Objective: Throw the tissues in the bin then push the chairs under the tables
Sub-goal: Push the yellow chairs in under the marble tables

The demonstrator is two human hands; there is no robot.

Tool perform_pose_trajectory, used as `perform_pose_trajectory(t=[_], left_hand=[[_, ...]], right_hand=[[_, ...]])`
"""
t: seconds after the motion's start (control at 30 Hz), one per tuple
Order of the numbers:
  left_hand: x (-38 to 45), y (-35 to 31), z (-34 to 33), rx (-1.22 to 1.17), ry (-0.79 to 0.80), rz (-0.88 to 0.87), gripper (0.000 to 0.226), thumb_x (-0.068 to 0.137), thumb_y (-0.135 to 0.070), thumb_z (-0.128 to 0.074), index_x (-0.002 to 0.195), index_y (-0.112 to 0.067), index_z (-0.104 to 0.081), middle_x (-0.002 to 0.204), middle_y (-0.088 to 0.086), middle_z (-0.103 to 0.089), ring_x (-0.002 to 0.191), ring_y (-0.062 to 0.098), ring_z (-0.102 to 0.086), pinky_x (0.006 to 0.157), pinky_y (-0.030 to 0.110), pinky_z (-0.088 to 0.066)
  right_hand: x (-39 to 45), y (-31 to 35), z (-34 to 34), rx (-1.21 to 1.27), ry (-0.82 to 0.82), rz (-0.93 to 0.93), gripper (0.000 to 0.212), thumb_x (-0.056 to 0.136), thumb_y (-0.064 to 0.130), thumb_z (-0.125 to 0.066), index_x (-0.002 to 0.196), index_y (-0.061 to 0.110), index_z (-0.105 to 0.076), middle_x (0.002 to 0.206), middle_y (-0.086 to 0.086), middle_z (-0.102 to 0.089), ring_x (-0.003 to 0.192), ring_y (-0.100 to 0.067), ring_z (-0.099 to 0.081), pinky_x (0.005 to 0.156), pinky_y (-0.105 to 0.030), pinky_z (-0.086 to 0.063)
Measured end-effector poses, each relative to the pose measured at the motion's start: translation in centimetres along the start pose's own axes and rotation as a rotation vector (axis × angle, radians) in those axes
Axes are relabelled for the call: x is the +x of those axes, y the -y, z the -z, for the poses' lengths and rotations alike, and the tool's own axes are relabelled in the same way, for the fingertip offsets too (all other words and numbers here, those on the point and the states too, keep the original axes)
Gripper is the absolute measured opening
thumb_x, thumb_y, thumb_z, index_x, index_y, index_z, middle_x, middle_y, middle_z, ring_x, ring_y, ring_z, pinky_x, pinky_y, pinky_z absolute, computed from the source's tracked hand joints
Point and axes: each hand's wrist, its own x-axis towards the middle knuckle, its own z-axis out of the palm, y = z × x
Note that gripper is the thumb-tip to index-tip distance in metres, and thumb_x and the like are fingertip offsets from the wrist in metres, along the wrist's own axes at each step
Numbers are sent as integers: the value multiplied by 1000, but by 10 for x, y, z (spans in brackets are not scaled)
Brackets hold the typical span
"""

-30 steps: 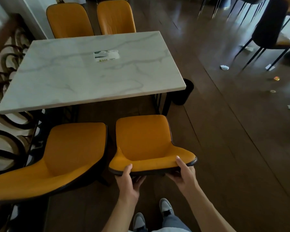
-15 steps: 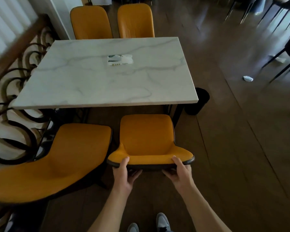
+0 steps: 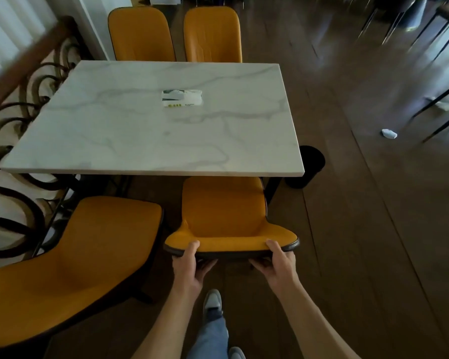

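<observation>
Two hands grip the top edge of an orange chair's backrest: the left hand (image 3: 189, 268) and right hand (image 3: 279, 265) each hook a thumb over the padded rim with fingers curled behind it. This orange chair (image 3: 224, 211) stands with the front of its seat just under the marble tabletop (image 3: 130, 141). It looks rigid and fairly weighty, so the stiff rim, held wide on both sides, is probably the best purchase for a straight push. A second chair (image 3: 70, 265) stands out to the left. A tissue pack (image 3: 182, 98) lies on the tabletop. Beyond, a black bin (image 3: 307, 167) stands by the table corner, and a crumpled tissue (image 3: 389, 133) lies on the dark wooden floor (image 3: 373, 229).
</observation>
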Motion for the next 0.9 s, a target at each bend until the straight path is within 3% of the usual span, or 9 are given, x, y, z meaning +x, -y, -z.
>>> perform_pose_trajectory(t=[0.37,0.53,0.9], left_hand=[[42,-61,-20,62,33,-49,63,87,-11,-66,142,-29,-41,129,10,-52,110,34,-56,79,51,-58],[48,-66,-31,13,53,-48,67,87,-8,-65,145,-31,-39,130,8,-52,111,32,-56,72,47,-58],[56,-64,-39,-3,77,-50,62,90,-6,-61,143,-31,-42,132,5,-54,114,30,-57,71,45,-58]], right_hand=[[19,-6,-61,75,-21,22,51,90,6,-65,135,13,-43,129,-18,-55,113,-36,-58,85,-61,-56],[25,5,-71,105,-35,58,50,90,4,-63,135,13,-43,130,-17,-54,116,-37,-56,93,-65,-49],[34,12,-76,103,-18,74,50,91,5,-63,135,14,-43,128,-17,-55,117,-37,-56,94,-65,-49]])
